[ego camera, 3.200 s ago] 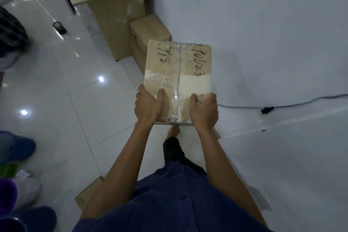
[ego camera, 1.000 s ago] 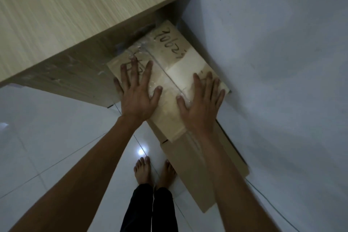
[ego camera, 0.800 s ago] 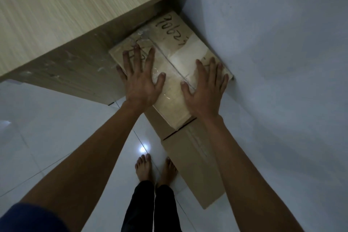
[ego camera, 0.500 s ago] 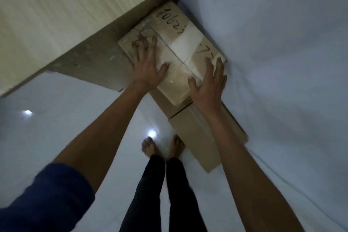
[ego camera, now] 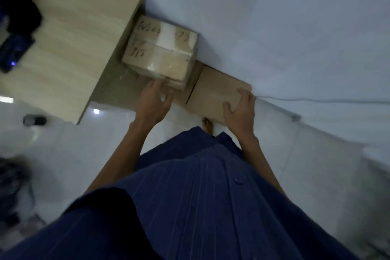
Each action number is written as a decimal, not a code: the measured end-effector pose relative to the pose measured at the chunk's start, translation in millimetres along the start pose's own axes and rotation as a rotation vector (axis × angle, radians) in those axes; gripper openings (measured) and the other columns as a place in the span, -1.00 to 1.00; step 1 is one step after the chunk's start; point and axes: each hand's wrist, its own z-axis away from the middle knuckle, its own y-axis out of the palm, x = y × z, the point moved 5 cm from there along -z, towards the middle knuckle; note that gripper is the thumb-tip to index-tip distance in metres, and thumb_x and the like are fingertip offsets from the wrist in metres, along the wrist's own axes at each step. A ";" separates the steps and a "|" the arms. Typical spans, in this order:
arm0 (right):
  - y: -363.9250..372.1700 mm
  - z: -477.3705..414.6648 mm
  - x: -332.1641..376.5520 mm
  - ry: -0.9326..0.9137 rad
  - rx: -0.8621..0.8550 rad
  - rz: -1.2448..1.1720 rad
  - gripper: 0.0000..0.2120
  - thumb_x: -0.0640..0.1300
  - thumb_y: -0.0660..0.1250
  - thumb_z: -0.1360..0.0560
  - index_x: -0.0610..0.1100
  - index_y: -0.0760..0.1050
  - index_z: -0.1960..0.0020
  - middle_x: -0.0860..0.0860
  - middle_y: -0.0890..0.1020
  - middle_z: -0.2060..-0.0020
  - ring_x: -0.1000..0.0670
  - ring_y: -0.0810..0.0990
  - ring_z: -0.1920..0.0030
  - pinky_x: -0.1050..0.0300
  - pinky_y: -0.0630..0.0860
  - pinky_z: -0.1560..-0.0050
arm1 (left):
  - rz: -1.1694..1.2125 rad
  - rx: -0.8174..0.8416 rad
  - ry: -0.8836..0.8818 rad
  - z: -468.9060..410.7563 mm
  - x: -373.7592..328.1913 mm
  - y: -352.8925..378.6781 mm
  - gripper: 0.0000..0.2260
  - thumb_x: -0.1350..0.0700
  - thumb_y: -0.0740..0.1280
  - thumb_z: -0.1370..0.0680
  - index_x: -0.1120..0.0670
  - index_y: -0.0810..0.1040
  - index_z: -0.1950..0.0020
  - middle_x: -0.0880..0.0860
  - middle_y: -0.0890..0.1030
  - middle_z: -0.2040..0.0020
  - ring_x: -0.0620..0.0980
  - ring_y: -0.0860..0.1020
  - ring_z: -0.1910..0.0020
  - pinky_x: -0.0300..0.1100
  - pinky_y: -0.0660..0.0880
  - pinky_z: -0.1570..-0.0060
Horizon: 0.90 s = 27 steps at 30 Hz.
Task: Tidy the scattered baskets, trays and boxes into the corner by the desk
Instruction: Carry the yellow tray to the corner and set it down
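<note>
The taped box [ego camera: 160,53] sits just beyond the left hand [ego camera: 153,105], atop a lower box [ego camera: 215,93], wedged between desk [ego camera: 69,48] and wall [ego camera: 274,17]. That hand's fingers curl loosely at its near edge, holding nothing. The right hand [ego camera: 240,112] bends spread fingers over the lower box's corner; whether it grips, I cannot tell.

Tiled floor [ego camera: 63,154] bears the desk [ego camera: 73,38], a plain cardboard box [ego camera: 215,95]; perhaps a small cup [ego camera: 34,120].
</note>
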 end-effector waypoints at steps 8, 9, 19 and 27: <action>-42.1 132.6 -41.1 0.302 -0.478 -0.119 -0.49 -0.02 0.32 -0.55 -0.07 0.33 -0.47 -0.08 0.37 -0.39 -0.06 0.45 -0.30 0.09 0.33 -0.30 | -0.071 0.232 0.382 6.4 -84.1 0.0 -0.65 -0.03 0.28 -0.61 0.05 0.50 -0.36 0.10 0.58 -0.22 0.06 0.54 -0.16 -0.08 0.48 -0.11; -48.9 152.4 -49.7 0.346 -0.534 -0.129 -0.50 -0.02 0.32 -0.56 -0.07 0.33 -0.46 -0.09 0.37 -0.39 -0.07 0.45 -0.30 0.08 0.32 -0.29 | -0.091 0.271 0.441 10.5 -96.9 9.9 -0.66 -0.01 0.28 -0.61 0.07 0.51 -0.36 0.12 0.59 -0.21 0.09 0.54 -0.16 -0.10 0.46 -0.11; -102.1 382.6 -146.8 0.879 -1.066 -0.246 -0.55 0.01 0.32 -0.56 -0.07 0.39 -0.41 -0.11 0.42 -0.34 -0.14 0.47 -0.27 -0.08 0.42 -0.31 | -0.197 0.721 0.909 144.5 -233.6 153.8 -0.67 -0.05 0.31 -0.60 0.04 0.54 -0.32 0.09 0.58 -0.19 0.05 0.56 -0.13 -0.18 0.41 -0.12; -117.0 555.1 -219.7 1.151 -1.272 -0.307 -0.58 0.01 0.33 -0.54 -0.09 0.42 -0.36 -0.14 0.48 -0.25 -0.17 0.54 -0.14 -0.13 0.52 -0.18 | -0.154 0.971 1.166 329.8 -311.7 264.8 -0.71 -0.04 0.33 -0.58 -0.04 0.55 -0.29 0.03 0.58 -0.17 0.02 0.55 -0.17 -0.12 0.42 -0.14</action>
